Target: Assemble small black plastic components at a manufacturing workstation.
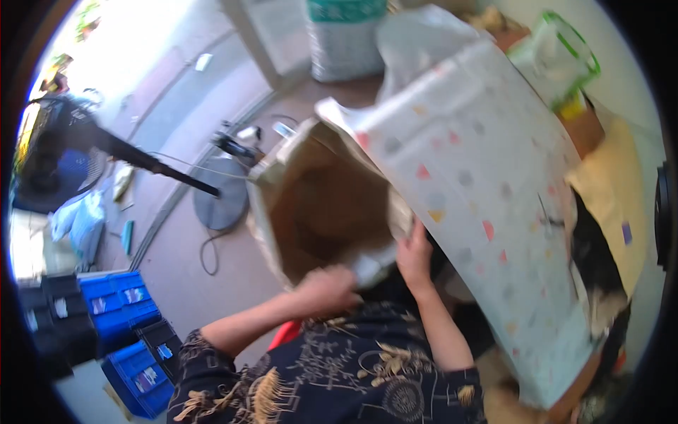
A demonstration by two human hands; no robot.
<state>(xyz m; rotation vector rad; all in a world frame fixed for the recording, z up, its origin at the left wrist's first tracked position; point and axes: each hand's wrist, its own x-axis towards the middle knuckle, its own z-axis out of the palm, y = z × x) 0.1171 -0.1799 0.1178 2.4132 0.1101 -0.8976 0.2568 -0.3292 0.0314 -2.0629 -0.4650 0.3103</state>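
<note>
In the head view, our brown-lined paper sack (332,187) gapes just before our patterned shirt (339,367), our right hand (417,253) gripping its right rim, our blurred left hand's (326,288) hold unclear, and we judge it light, creasable, tearable, best held at 2 opposite rim points.

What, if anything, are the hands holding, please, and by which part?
The right hand holds an open, brown-lined, paper-like sack by its near right rim; the left hand is too blurred to tell.
</note>
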